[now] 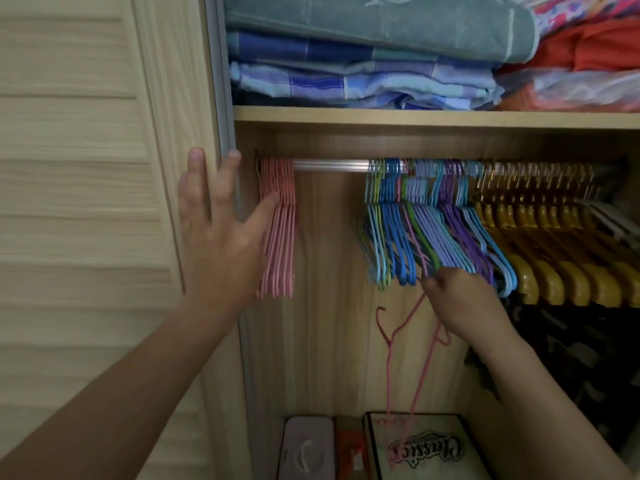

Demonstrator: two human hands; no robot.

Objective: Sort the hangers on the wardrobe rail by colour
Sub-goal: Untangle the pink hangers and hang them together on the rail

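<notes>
Hangers hang on the wardrobe rail (pixel 330 165): pink hangers (pixel 278 223) bunched at the far left end, then bare rail, then a mixed blue, green and purple bunch (pixel 433 223), then yellow hangers (pixel 554 244) to the right. Left hand (pixel 218 230) spread, fingers straight, thumb against the pink bunch, fingertips over the edge of the sliding door (pixel 86 202). Right hand (pixel 460 299) curled below the mixed bunch, gripping loose pink hangers (pixel 415 358) that dangle down off the rail; its forearm crosses in front of dark clothes (pixel 571 358). Shelf (pixel 415 116) above carries folded blue linens (pixel 363 64) and orange fabric (pixel 595 46). Boxes (pixel 415 448) on the wardrobe floor, partly behind the dangling hangers.
</notes>
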